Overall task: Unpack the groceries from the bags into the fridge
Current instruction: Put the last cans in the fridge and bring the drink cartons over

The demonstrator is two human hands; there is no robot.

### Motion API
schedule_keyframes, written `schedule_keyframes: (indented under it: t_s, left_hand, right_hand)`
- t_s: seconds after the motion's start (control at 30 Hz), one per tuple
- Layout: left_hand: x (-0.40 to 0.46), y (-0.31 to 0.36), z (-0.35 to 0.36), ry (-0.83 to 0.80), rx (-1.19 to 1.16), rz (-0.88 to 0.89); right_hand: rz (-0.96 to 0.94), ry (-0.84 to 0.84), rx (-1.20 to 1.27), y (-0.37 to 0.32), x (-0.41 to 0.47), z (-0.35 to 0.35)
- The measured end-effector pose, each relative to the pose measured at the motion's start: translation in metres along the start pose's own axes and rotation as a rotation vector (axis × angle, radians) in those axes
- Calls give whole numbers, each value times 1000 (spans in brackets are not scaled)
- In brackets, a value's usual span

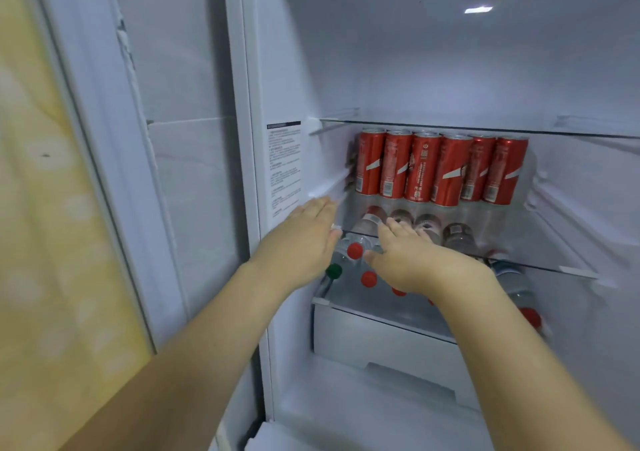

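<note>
The fridge stands open in front of me. Several red cans (440,170) stand in a row at the back of a glass shelf (568,269). Under that shelf lie several clear bottles (516,287) with red caps (354,251) and one green cap (334,271). My left hand (304,239) reaches in flat by the fridge's left wall, fingers together, holding nothing. My right hand (415,260) stretches over the front edge of the glass shelf, fingers spread and pointing at the cans, with nothing in it.
An upper glass shelf (485,128) sits above the cans. A white drawer (381,343) lies below the bottles. The open fridge door (166,173) is at the left, with a yellow patterned surface (38,208) beyond it. A label (284,170) is on the left inner wall.
</note>
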State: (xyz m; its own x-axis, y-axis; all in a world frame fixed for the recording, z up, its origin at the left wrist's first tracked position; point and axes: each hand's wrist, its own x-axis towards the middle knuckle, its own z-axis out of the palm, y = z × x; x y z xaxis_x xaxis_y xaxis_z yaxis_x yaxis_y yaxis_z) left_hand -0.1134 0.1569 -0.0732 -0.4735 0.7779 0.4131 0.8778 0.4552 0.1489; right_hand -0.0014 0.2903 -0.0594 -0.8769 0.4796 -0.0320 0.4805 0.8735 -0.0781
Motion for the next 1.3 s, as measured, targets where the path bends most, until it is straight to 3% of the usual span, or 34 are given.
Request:
schedule_keyframes:
  t_s: [0.5, 1.3]
  left_hand:
    - [-103, -2, -52, 3, 190, -178]
    - [-348, 52, -168, 45, 416, -795]
  right_hand:
    - [-268, -119, 10, -64, -42, -2]
    - [-898, -189, -4, -222, -206, 20]
